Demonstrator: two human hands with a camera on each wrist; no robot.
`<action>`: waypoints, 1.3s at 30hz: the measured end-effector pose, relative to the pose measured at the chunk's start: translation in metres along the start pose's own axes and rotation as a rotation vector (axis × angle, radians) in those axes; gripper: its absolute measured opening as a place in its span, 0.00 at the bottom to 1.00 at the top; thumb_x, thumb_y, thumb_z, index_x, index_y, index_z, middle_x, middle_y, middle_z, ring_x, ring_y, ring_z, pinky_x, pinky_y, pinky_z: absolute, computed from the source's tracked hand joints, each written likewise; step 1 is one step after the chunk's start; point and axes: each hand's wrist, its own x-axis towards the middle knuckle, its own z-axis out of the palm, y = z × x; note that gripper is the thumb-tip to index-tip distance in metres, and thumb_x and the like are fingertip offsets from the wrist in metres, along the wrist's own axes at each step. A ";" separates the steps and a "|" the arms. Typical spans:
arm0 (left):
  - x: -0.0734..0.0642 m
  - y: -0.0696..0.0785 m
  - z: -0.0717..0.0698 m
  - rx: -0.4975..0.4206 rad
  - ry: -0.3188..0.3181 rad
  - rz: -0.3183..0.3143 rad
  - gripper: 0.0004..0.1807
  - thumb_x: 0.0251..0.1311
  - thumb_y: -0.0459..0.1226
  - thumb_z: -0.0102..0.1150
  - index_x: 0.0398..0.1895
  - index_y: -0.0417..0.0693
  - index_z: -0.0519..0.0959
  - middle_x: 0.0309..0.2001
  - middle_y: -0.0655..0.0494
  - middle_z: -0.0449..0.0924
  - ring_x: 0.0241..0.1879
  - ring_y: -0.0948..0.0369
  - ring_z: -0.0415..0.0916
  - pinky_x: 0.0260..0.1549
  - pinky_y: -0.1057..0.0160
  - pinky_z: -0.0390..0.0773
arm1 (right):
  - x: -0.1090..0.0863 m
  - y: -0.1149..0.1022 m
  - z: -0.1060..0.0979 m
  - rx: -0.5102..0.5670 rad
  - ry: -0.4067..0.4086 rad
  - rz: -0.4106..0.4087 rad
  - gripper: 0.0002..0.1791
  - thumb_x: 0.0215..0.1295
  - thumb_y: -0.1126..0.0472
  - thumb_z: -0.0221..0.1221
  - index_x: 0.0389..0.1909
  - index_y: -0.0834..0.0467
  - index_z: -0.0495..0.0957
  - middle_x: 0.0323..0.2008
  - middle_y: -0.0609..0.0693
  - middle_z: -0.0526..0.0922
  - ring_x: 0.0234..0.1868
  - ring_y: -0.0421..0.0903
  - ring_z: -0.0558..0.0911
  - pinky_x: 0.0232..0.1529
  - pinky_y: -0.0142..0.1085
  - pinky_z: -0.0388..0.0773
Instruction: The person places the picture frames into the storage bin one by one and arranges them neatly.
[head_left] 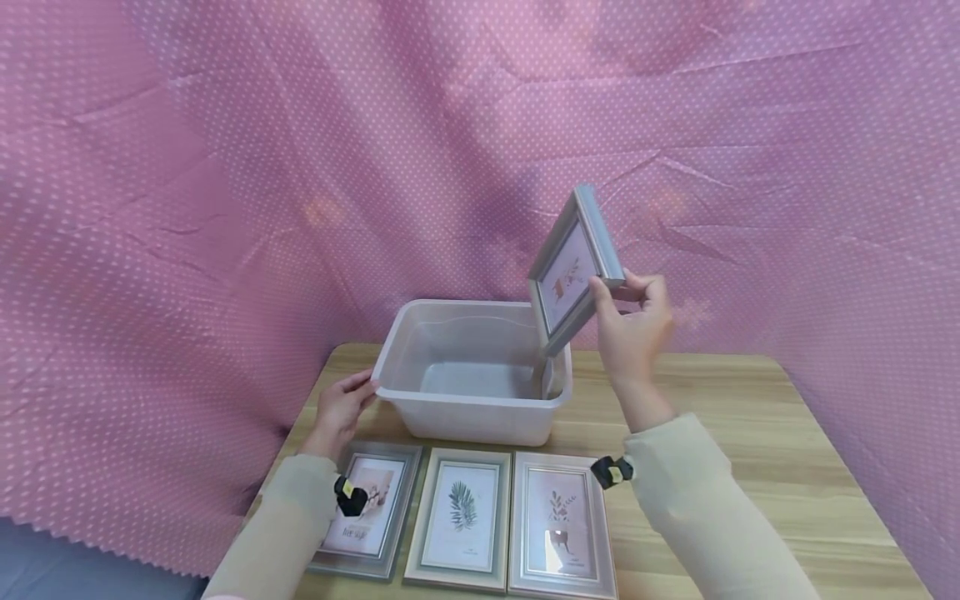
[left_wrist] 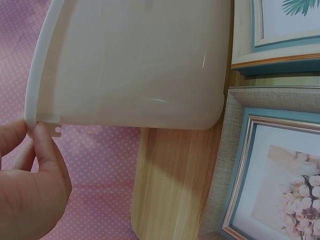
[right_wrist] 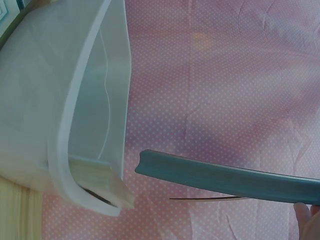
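My right hand [head_left: 636, 333] holds a silvery-grey picture frame [head_left: 568, 279] by its lower right corner, thumb on the front. The frame is tilted above the right end of a white plastic bin [head_left: 472, 423]. In the right wrist view the frame's blue-grey side [right_wrist: 220, 176] shows edge-on beyond the bin's rim. Fingers and thumb of my left hand [head_left: 342, 412] pinch the bin's rim at its left front corner, also seen in the left wrist view. Inside the bin's right end stands a pale wood-toned piece [right_wrist: 97, 177], mostly hidden by the wall.
In front of the bin lie a flower-picture frame [head_left: 408, 508], a green-leaf frame [head_left: 420, 533] and a plant-and-pot frame [head_left: 603, 542], face up in a row. The wooden table [head_left: 757, 442] extends right. A pink dotted cloth [head_left: 300, 167] hangs behind and at both sides.
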 end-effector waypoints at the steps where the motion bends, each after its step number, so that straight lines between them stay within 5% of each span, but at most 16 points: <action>1: 0.001 0.000 0.000 -0.004 0.000 0.003 0.23 0.63 0.26 0.56 0.62 0.30 0.69 0.58 0.37 0.69 0.42 0.65 0.76 0.53 0.63 0.75 | -0.002 0.000 0.002 -0.003 -0.003 -0.001 0.23 0.54 0.58 0.70 0.38 0.71 0.71 0.41 0.55 0.82 0.33 0.38 0.78 0.30 0.25 0.80; 16: 0.002 0.002 0.004 -0.059 0.006 0.037 0.22 0.62 0.23 0.55 0.60 0.26 0.68 0.50 0.41 0.73 0.41 0.63 0.77 0.44 0.71 0.79 | -0.040 0.027 0.035 -0.051 -0.050 -0.043 0.20 0.55 0.62 0.69 0.36 0.72 0.70 0.40 0.63 0.79 0.32 0.52 0.80 0.26 0.22 0.78; 26: 0.002 0.001 0.004 -0.070 0.011 0.032 0.22 0.62 0.23 0.55 0.60 0.26 0.68 0.51 0.40 0.73 0.41 0.64 0.77 0.45 0.71 0.78 | -0.063 0.052 0.045 -0.112 -0.013 -0.009 0.20 0.51 0.63 0.72 0.34 0.69 0.72 0.32 0.60 0.79 0.30 0.55 0.80 0.31 0.44 0.77; 39: 0.002 -0.002 0.003 -0.098 -0.007 0.050 0.22 0.62 0.23 0.54 0.60 0.24 0.67 0.47 0.45 0.75 0.40 0.66 0.78 0.45 0.70 0.79 | -0.097 0.071 0.046 -0.182 -0.034 0.051 0.19 0.51 0.63 0.72 0.34 0.68 0.73 0.35 0.60 0.77 0.31 0.54 0.80 0.31 0.45 0.80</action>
